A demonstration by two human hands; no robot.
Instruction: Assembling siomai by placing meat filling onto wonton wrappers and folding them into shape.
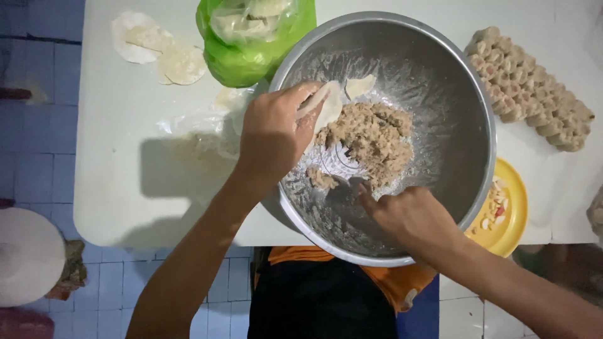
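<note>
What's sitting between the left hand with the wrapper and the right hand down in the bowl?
In the head view, the mound of minced filling lies between the left hand, holding a wrapper, and the right hand, on the floured floor of the steel bowl.

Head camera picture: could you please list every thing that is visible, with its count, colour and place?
Metal bowl: one, silver, floured inside, centre of the table.
Minced filling: one heap, beige, in the bowl.
Dumpling wrapper: one, pale, in the left hand over the bowl.
Plastic bag: one, green, with wrappers inside, above and left of the bowl.
Loose wrappers: a few, whitish, top left of the table.
Shaped dumplings: many in rows, beige, right of the bowl.
Plate: one, yellow, with small pale pieces, partly under the bowl's right rim.
Table: one, white, over a blue tiled floor.
Left hand: holds the wrapper.
Right hand: fingers reach into the filling.
</note>
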